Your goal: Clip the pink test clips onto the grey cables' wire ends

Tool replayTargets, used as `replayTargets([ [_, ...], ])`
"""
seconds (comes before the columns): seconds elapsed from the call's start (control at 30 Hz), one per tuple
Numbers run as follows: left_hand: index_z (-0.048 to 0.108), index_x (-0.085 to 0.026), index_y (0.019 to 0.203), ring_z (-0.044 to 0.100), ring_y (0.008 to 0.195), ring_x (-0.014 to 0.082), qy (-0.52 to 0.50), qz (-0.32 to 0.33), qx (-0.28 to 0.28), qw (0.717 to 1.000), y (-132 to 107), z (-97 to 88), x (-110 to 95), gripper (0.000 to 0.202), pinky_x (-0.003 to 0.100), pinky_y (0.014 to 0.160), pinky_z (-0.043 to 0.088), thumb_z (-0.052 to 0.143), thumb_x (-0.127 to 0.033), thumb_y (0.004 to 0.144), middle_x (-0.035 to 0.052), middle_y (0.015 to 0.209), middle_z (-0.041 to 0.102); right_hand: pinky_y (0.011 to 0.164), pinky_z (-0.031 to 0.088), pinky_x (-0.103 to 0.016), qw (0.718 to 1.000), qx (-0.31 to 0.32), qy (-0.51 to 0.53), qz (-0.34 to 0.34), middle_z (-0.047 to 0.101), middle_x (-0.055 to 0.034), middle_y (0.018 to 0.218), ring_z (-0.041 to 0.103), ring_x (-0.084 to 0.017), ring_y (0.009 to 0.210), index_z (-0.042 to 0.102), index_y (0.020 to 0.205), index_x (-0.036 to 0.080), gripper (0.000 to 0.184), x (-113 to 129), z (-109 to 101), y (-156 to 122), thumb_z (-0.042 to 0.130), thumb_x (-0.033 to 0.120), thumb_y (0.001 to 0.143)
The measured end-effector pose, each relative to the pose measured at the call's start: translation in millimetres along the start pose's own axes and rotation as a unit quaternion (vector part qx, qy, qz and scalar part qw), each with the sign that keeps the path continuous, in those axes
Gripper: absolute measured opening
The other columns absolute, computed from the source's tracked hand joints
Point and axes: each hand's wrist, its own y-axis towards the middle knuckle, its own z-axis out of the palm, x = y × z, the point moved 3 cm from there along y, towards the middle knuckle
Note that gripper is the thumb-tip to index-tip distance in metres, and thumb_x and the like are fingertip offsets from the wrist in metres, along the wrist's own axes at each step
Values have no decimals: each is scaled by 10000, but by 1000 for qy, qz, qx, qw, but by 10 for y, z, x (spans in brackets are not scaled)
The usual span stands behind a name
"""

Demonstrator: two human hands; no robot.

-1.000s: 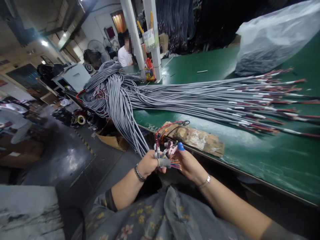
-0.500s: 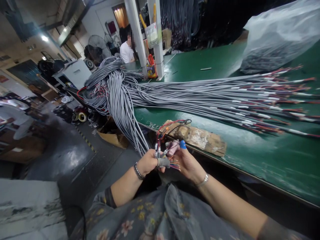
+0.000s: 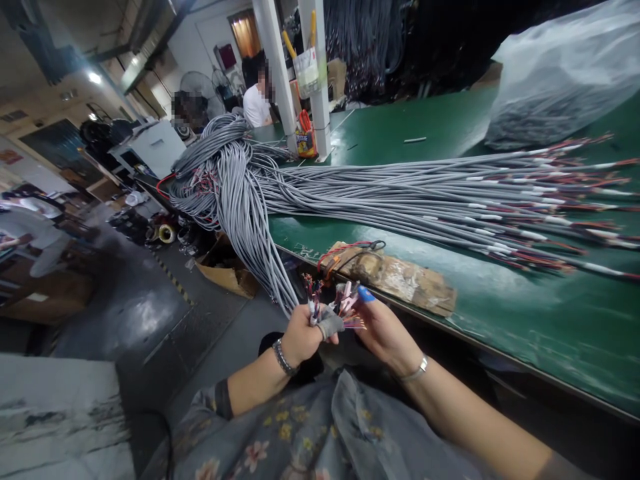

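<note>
My left hand (image 3: pixel 303 333) is closed round the stripped ends of a bundle of grey cables (image 3: pixel 270 267); a grey cover wraps its thumb. Red, dark and other thin coloured wires (image 3: pixel 313 290) stick up above that fist, and more wire tips (image 3: pixel 355 323) point right past the thumb. At the right of the bundle, my right hand (image 3: pixel 385 330) has its fingers closed at the wires, a blue cover on the thumb. Its fingertips are partly hidden, with something pale pink among them. Both hands are just off the table's front edge.
Many grey cables with bared ends lie across the green table (image 3: pixel 550 333). A worn wooden block (image 3: pixel 400 277) with red and black leads sits at the near edge. A clear plastic bag (image 3: pixel 560 80) stands far right, a white post (image 3: pixel 315 107) behind. A person (image 3: pixel 257 105) sits beyond.
The coloured wire ends over my left hand now fan out more. My right fingers have shifted at the bundle, and the view has moved slightly.
</note>
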Motion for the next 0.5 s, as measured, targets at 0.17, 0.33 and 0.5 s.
replayTargets([
  [0.17, 605, -139, 532, 491, 425, 99, -7, -21, -1, 1000, 23, 4, 3, 343, 221, 469, 402, 708, -447, 644, 18, 440, 567, 689, 458, -326, 998, -8, -49, -33, 656, -36, 711, 578, -191, 692, 678, 740, 201, 471, -36, -45, 26, 599, 665, 732],
  [0.33, 592, -140, 513, 493, 434, 100, 13, -15, 11, 1000, 16, -3, -11, 337, 221, 475, 402, 697, -427, 654, 22, 443, 566, 652, 460, -328, 999, 13, -48, -1, 634, -29, 628, 573, -185, 615, 680, 706, 189, 554, -94, -69, 82, 596, 735, 659],
  [0.5, 574, -143, 505, 479, 430, 97, 28, -14, 10, 999, 22, 3, 54, 347, 221, 473, 393, 681, -433, 663, 20, 438, 559, 637, 466, -311, 999, 21, 32, 25, 647, -11, 640, 576, -168, 591, 673, 728, 192, 465, -84, -13, 106, 716, 642, 621],
])
